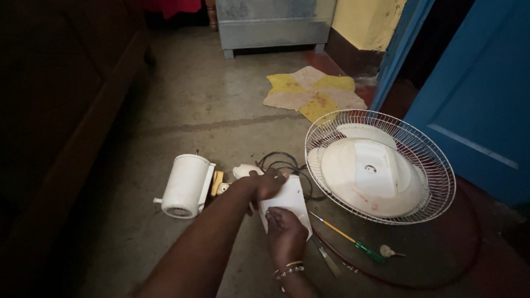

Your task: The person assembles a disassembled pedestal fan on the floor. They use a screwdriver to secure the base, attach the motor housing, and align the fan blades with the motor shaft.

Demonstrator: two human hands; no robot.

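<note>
On a bare grey concrete floor (221, 105) in a dim room, a person's two hands work over the parts of a dismantled electric fan. The left hand (265, 185) is curled over the upper edge of a flat white plastic housing panel (290, 201), fingers grasping it, while the right hand (285, 234), bangles at the wrist, presses down on the panel's lower part with fingers bent against it. The panel lies near the middle of the floor.

Just beside the left hand sits a white cylindrical plastic motor casing (186, 186), lying on its side, with a small yellowish fitting against its right end. A black coiled power cord (284, 165) lies behind the panel. To the right, a round white wire fan guard (381, 165) rests on the floor with the white plastic fan blade (370, 176) lying inside it. Near the guard's front edge lies a thin screwdriver with a yellow shaft and green handle (350, 240), and a small pale knob (388, 252) close by.

Further back, a patchwork cloth mat of yellow and pink squares (312, 94) lies near a blue wooden door (475, 94). A grey metal cabinet (270, 25) stands against the far wall, and dark wooden furniture (61, 110) runs along the floor's left edge.
</note>
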